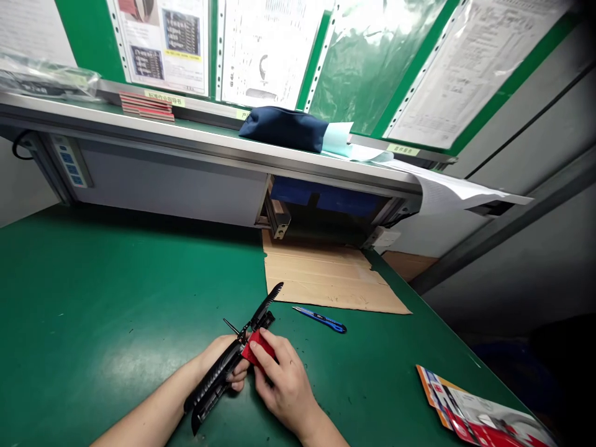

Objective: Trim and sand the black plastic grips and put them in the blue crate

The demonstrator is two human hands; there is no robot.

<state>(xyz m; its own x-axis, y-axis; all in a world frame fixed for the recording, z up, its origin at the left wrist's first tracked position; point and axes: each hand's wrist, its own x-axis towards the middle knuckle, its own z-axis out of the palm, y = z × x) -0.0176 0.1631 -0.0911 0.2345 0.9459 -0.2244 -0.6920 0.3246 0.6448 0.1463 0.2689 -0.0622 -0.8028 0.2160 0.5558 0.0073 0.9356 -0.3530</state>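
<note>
My left hand (223,363) is closed around the lower part of a long black plastic tool (233,357) with a toothed edge that points up and to the right over the green table. My right hand (284,385) pinches a small red piece (256,347) fixed at the tool's middle. A thin black pin sticks out to the left near that piece. Both hands meet low in the centre of the view.
A blue utility knife (321,319) lies just right of the hands. A flat cardboard sheet (326,276) lies behind it. Printed packaging (479,416) sits at the lower right. A shelf (209,139) with a dark blue pouch (284,128) and papers overhangs the back.
</note>
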